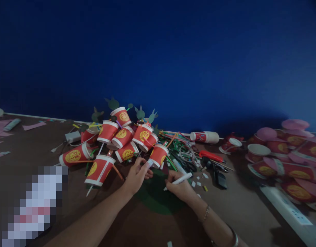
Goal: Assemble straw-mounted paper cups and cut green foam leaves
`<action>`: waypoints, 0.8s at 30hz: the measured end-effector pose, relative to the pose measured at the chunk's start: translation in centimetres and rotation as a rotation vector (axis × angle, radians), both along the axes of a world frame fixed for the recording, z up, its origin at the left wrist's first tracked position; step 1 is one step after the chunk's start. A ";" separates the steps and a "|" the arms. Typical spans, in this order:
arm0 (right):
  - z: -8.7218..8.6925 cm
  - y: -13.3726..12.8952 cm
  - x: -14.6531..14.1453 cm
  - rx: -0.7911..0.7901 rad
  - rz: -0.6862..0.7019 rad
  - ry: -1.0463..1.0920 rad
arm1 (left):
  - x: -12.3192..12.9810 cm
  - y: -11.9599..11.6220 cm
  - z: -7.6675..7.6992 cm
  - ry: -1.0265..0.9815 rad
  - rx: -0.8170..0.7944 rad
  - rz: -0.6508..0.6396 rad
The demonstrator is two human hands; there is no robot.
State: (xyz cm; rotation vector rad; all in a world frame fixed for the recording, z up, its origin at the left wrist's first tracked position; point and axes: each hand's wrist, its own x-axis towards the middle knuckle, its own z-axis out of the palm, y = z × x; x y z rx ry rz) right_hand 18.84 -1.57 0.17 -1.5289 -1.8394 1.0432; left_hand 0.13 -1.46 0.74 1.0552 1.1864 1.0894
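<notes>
My right hand (178, 187) is closed round a white marker pen (182, 178), its tip pointing down and left. It is above a dark green round sheet (158, 192) on the table. Across from it, my left hand (138, 173) has its thumb and fingers curled together at a small whitish piece whose kind I cannot make out. Just beyond those fingers is a red and white paper cup (159, 156) with a yellow emblem; whether the hand touches it is unclear. More such paper cups (122, 137) with coloured straws and green cut-out shapes are heaped behind my left hand.
Coloured straws (170, 135), scissors (191, 167), a red-handled tool (212, 156) and paper scraps lie behind my right hand. Cups with pink discs (284, 147) are piled at the right, near a white power strip (289, 204). A blue wall (158, 61) closes the back.
</notes>
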 end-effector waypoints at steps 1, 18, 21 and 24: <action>0.0 0.0 0.0 -0.001 0.000 0.000 | 0.0 0.0 0.0 -0.003 -0.001 0.001; 0.0 -0.2 -0.3 0.034 -0.043 0.002 | 0.0 0.1 0.0 -0.003 -0.008 -0.001; 0.0 -0.1 -0.4 0.053 -0.050 0.003 | 0.0 0.1 0.1 -0.010 -0.009 0.001; -0.1 -0.1 -0.3 0.029 -0.052 0.019 | 0.0 0.1 0.2 -0.013 -0.006 0.003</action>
